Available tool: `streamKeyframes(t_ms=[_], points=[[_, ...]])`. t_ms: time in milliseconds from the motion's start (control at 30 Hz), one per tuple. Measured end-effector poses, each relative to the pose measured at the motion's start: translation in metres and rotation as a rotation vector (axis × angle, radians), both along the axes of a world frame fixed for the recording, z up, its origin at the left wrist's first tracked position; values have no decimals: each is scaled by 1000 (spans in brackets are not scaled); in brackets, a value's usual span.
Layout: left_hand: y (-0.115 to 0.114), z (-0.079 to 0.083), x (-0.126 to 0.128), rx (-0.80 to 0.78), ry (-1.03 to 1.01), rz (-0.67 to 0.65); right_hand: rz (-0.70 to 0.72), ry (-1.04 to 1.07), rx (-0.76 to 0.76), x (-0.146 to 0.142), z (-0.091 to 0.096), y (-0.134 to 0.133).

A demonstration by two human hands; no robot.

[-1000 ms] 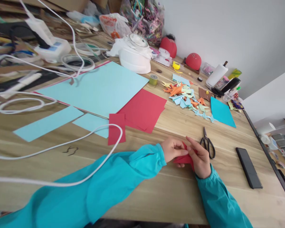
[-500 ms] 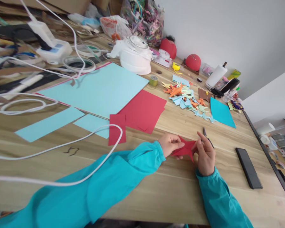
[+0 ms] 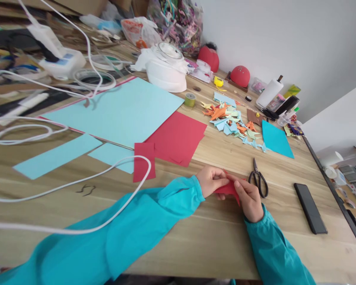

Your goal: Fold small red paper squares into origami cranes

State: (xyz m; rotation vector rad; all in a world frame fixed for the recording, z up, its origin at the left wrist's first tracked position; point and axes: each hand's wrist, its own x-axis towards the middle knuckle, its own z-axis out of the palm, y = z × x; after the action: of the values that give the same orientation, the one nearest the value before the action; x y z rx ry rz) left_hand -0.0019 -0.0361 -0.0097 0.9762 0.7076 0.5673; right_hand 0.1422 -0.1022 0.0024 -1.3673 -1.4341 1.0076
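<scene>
A small piece of folded red paper (image 3: 229, 190) is held above the wooden table, partly covered by my fingers. My left hand (image 3: 211, 181) pinches its left side between thumb and fingers. From the right, my right hand (image 3: 249, 198) presses thumb and fingers onto the other side, its fingertips close to those of the left. Just beyond the right hand lie black-handled scissors (image 3: 257, 178). Red paper sheets (image 3: 178, 138) and a narrow red strip (image 3: 144, 162) lie to the left of the hands.
A white cable (image 3: 148, 170) loops over my left sleeve. Large light blue sheets (image 3: 115, 111) cover the back left. Farther back is a pile of folded paper figures (image 3: 230, 120), near a turquoise sheet (image 3: 276, 138). A black phone (image 3: 310, 208) lies at the right.
My right hand has moved left and closed over the red paper's right side, where its index finger was raised before. The scissors, partly covered earlier, now show fully.
</scene>
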Motion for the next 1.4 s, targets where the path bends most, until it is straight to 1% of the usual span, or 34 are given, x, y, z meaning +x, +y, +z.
streamKeyframes(t_ms=[133,200,233,300,400,467,600,700,833,933,1067,1133,1200,1300,1400], points=[[-1,3,0,-18,-25,18,-196,-18,10,3,-3,2],[0,5,0,-33,-28,29,-228,-10,30,4,-3,1],[0,6,-1,-37,-24,36,-212,-6,44,4,-1,0],[0,9,-2,-35,-11,46,-136,-15,60,3,2,-1],[0,13,-2,-19,14,48,56,-42,30,-1,7,-2],[-1,14,-2,-19,30,52,43,-20,17,-2,7,-1],[-1,12,-1,6,8,93,-97,-2,44,1,4,3],[-1,8,-2,109,-39,67,-174,-5,43,3,3,3],[-3,3,-3,413,-53,74,-246,100,-35,1,4,3],[-3,0,-4,579,-2,92,-236,214,-67,1,3,4],[-2,-3,-4,700,19,155,-199,296,-69,3,-1,5],[-2,-4,-4,758,16,167,-196,285,-44,3,-2,5],[-2,-4,-5,799,14,150,-194,246,-22,2,-1,5],[-3,-4,-6,829,44,149,-191,201,-7,1,1,5],[-3,-3,-7,824,88,145,-194,179,4,1,2,4]])
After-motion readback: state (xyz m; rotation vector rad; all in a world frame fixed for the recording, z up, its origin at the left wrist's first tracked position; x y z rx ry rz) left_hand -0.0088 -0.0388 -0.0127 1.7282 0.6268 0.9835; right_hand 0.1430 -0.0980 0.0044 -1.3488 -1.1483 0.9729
